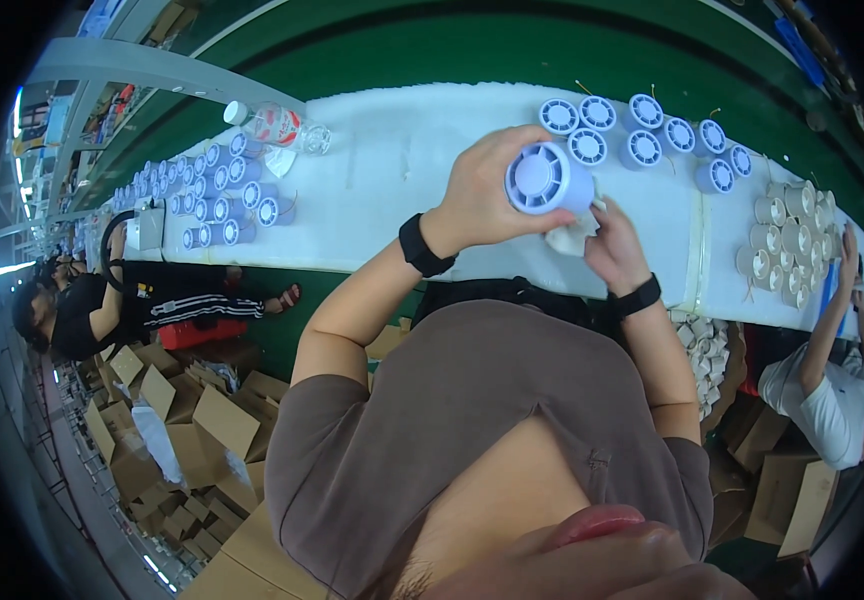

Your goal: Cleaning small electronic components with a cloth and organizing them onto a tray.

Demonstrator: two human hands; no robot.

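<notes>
Above the white-covered table, my left hand (477, 195) is wrapped round a lavender cylindrical housing (540, 178) with a slotted, vent-like round face. The face is turned toward me. My right hand (616, 245) pinches a crumpled white cloth (572, 236) at the housing's lower right side. Part of the cloth and the housing's far side are hidden. Just beyond my hands stand several like lavender housings (644, 148), some with thin wires sticking out.
More lavender housings (237, 172) stand in rows at left, near a clear bottle (280, 127). Cream cylindrical parts (795, 240) are grouped at right. Co-workers sit at left (77, 325) and right (820, 385). Cardboard boxes (197, 455) lie piled at lower left. The table cover (392, 150) runs beneath my hands.
</notes>
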